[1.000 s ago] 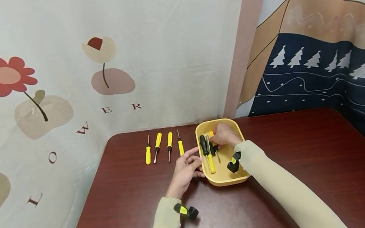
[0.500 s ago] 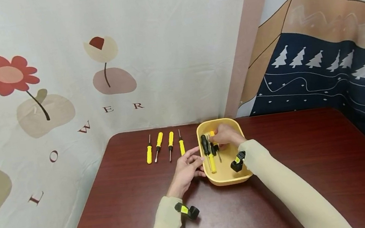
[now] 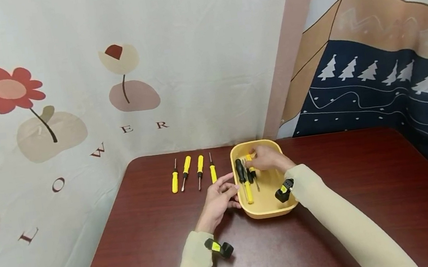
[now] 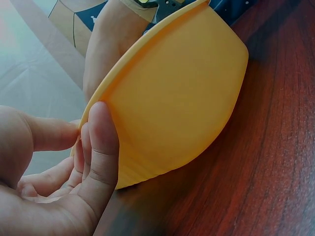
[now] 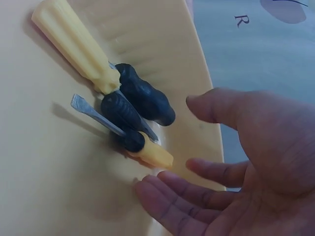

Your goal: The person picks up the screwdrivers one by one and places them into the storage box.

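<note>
A yellow plastic basket [image 3: 269, 213] stands at the table's back middle. My left hand [image 3: 215, 201] holds its left wall, thumb and fingers at the rim in the left wrist view. My right hand [image 3: 267, 158] is inside the basket's far end with fingers spread and nothing between them. Just off its fingertips, in the right wrist view, lies a short flat-blade screwdriver [image 5: 153, 151] with a yellow and black handle. Beside it are a yellow-handled screwdriver [image 5: 74, 44] and a black-handled one [image 5: 147, 96]. Another black handle [image 5: 118, 112] is partly covered between them.
Several yellow-handled screwdrivers [image 3: 200, 167] lie in a row on the dark red table [image 3: 150, 232], left of the basket. The rightmost one [image 3: 213, 172] is close to my left fingers. A printed curtain [image 3: 204, 62] hangs behind the table's back edge.
My right wrist and forearm have shifted slightly to the right, while the hand stays over the far end of the basket. The left hand keeps its place at the rim.
</note>
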Available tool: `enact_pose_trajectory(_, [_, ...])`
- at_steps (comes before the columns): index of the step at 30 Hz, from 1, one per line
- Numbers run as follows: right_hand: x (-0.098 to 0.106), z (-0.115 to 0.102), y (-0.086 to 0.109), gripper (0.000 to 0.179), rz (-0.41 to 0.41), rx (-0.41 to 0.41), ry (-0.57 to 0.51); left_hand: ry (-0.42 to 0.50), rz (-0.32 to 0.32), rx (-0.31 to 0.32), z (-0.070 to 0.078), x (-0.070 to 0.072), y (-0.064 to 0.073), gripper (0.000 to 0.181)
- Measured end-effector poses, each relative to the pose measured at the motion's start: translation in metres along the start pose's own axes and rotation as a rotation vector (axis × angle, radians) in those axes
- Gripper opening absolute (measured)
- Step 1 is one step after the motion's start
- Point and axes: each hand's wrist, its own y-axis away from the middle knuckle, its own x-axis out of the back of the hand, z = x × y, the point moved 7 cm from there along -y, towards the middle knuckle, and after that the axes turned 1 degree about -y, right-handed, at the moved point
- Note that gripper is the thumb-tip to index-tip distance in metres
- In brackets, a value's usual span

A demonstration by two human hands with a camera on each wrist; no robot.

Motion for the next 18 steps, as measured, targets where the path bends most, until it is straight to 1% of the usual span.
enact_pose_trajectory(4, [0.004, -0.003, 0.003, 0.071, 0.007, 0.049, 0.035, 0.0, 0.001, 0.006, -0.001, 0.001, 0.0, 0.052])
enact_pose_trajectory(11, [0.011, -0.01, 0.012, 0.078, 0.008, 0.169, 0.046, 0.007, -0.004, 0.004, -0.001, 0.001, -0.001, 0.054])
enact_pose_trajectory(15, [0.018, -0.013, 0.019, 0.081, 0.038, 0.232, 0.066, 0.008, -0.005, 0.002, -0.001, 0.001, -0.001, 0.054])
enact_pose_trajectory(18, [0.024, -0.015, 0.026, 0.082, 0.076, 0.27, 0.086, 0.006, -0.007, -0.002, -0.001, 0.001, -0.002, 0.054])
